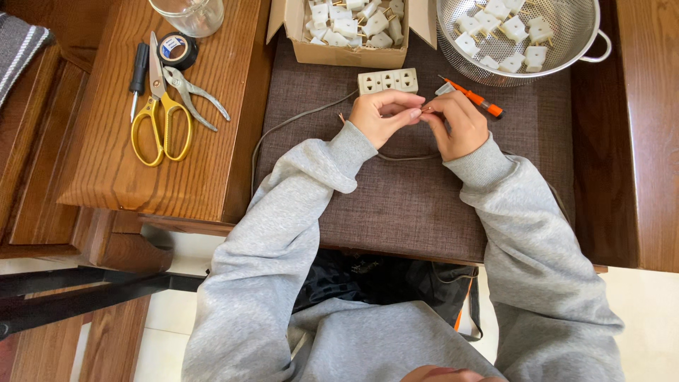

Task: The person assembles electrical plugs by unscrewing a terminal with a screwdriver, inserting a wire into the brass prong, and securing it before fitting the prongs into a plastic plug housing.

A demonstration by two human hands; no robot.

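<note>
My left hand (385, 114) and my right hand (458, 124) meet over the brown mat (403, 205), fingertips pinched together on the end of a thin grey cable (297, 122). The cable runs left from my hands and curves down the mat's left side. A cream three-outlet socket block (387, 80) lies just beyond my left hand. An orange-handled screwdriver (475, 99) rests beside my right hand. The cable tip itself is hidden between my fingers.
A cardboard box (339, 51) of white plugs and a metal colander (566, 49) with more plugs stand at the back. On the wooden side table (106, 170) lie yellow scissors (161, 113), pliers (192, 92), black tape (177, 49), a small screwdriver (138, 74) and a glass jar (189, 14).
</note>
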